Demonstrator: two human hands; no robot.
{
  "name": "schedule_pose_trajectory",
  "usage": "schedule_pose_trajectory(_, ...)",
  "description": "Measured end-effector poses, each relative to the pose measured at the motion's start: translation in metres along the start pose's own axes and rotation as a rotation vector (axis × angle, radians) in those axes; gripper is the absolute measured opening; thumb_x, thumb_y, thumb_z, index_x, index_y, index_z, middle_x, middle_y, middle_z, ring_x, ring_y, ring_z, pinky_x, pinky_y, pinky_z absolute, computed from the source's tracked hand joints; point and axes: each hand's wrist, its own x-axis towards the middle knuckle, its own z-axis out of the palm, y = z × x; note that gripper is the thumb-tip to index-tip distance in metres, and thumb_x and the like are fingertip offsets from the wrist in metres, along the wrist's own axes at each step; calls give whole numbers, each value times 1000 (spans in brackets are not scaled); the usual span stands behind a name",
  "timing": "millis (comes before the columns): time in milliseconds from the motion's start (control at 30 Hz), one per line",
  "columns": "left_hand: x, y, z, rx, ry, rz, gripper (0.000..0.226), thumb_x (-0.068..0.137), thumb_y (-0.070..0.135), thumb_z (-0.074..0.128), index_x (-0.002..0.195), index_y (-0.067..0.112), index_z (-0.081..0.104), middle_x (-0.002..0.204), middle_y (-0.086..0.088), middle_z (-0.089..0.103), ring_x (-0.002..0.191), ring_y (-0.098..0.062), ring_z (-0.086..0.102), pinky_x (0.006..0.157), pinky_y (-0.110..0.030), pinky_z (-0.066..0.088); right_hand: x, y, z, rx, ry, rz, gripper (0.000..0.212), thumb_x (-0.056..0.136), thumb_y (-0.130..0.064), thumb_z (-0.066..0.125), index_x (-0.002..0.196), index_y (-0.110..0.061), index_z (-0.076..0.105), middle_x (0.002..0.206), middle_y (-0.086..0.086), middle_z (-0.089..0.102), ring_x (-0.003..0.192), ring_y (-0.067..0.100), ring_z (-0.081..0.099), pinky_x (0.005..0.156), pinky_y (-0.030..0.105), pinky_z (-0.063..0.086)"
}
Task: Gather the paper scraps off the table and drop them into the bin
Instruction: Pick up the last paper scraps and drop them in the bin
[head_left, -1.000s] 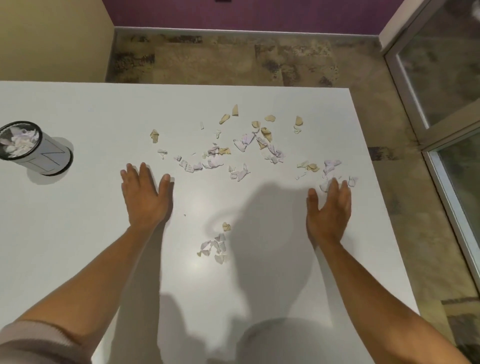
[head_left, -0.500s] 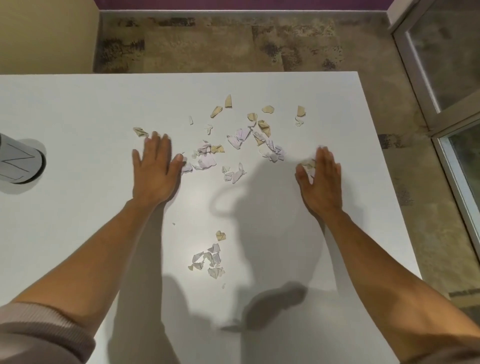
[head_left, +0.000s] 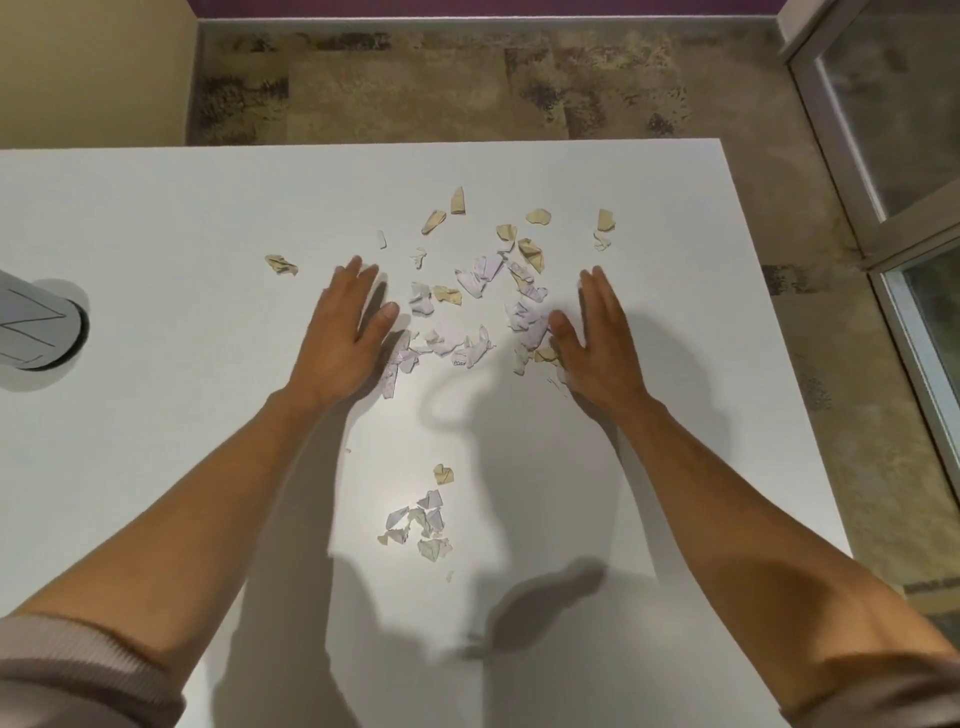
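Bracketing the main spread of paper scraps (head_left: 470, 312) on the white counter (head_left: 156, 441), both hands lie flat, palms down, one on each side, which looks like a setup for sweeping the pieces inward into one heap. The left hand (head_left: 340, 338) rests at the left edge of the cluster, fingers (head_left: 348, 280) straight and together, thumb angled toward the scraps and touching the nearest lilac pieces. The right hand (head_left: 597, 338) mirrors it on the right edge, fingers extended and holding nothing, thumb side against a few scraps. Both forearms reach forward, converging slightly. Several tan pieces lie farther back, beyond the hands, and one tan scrap (head_left: 281, 265) sits apart to the left, outside the bracket. A smaller pile (head_left: 421, 525) waits nearer the person, between the forearms. The bin (head_left: 39, 327), a grey cylinder, stands at the far left edge of view, well apart from the scraps, only partly visible.
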Motion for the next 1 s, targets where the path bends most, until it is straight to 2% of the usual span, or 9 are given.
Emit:
schedule_pose_trajectory(67, 12, 6, 6, 70, -140, 66, 68, 99, 56, 31, 155, 20, 18, 164, 0, 7, 151, -17, 0, 121, -40, -2, 10, -11, 7, -90, -107, -74, 70, 98, -60, 22, 154, -18, 18, 163, 0, 12, 149, 13, 10, 122, 37, 8)
schedule_pose_trajectory(133, 18, 16, 16, 112, -240, 170, 73, 95, 63, 26, 155, 22, 16, 164, 1, 10, 152, -18, 1, 121, -44, -4, 12, -21, 16, -146, -198, -160, 68, 99, -59, 17, 154, -20, 17, 163, -2, 14, 149, 12, 9, 122, 36, 2)
schedule_pose_trajectory(300, 0, 24, 34, 241, -314, 323, 65, 98, 59, 24, 151, 24, 31, 162, 0, 22, 151, -19, 5, 121, -49, -4, -14, -25, 24, -262, -292, -298, 63, 102, -52, 13, 154, -19, 20, 162, -1, 17, 150, 11, 5, 123, 38, 0)
schedule_pose_trajectory(433, -35, 25, 34, 163, -382, 386, 57, 101, 50, 29, 148, 21, 38, 160, 1, 25, 151, -16, 5, 122, -44, -4, -52, -30, 24, -262, -362, -389, 53, 106, -42, 20, 154, -19, 18, 162, -3, 16, 149, 6, 0, 122, 33, -3)
schedule_pose_trajectory(600, -90, 28, 25, 36, -463, 340, 52, 101, 44, 33, 147, 21, 41, 158, 3, 29, 150, -9, 7, 124, -40, -1, -104, -43, 20, -184, -472, -429, 52, 106, -39, 20, 154, -18, 23, 162, -5, 18, 148, 2, 0, 123, 33, 2)
schedule_pose_trajectory(733, -132, 29, 14, -23, -434, 208, 53, 97, 48, 44, 142, 21, 49, 155, 8, 36, 149, -5, 12, 123, -40, 11, -135, -49, 9, -53, -502, -302, 60, 100, -58, 25, 149, -25, 33, 160, -13, 22, 146, -6, 4, 122, 32, 12)
schedule_pose_trajectory(800, -151, 30, 9, 4, -297, 150, 60, 90, 53, 58, 141, 22, 50, 154, 6, 37, 149, -11, 18, 122, -42, 18, -142, -46, 0, -94, -335, -195, 62, 95, -64, 35, 145, -27, 40, 157, -10, 30, 146, 3, 16, 119, 37, 23)
schedule_pose_trajectory(867, -167, 33, 6, 110, -182, 129, 79, 79, 63, 66, 144, 22, 47, 155, -2, 36, 147, -21, 26, 118, -37, 24, -145, -45, -9, -255, -189, -50, 68, 90, -68, 40, 145, -28, 38, 154, -3, 35, 143, 19, 26, 113, 42, 32)
schedule_pose_trajectory(1000, -182, 44, 9, 299, -230, 23, 107, 63, 82, 60, 153, 36, 25, 161, -9, 20, 141, -29, 30, 108, -44, 36, -153, -59, -9, -436, -283, 136, 89, 75, -83, 39, 148, -35, 23, 152, 3, 30, 133, 30, 28, 103, 44, 36)
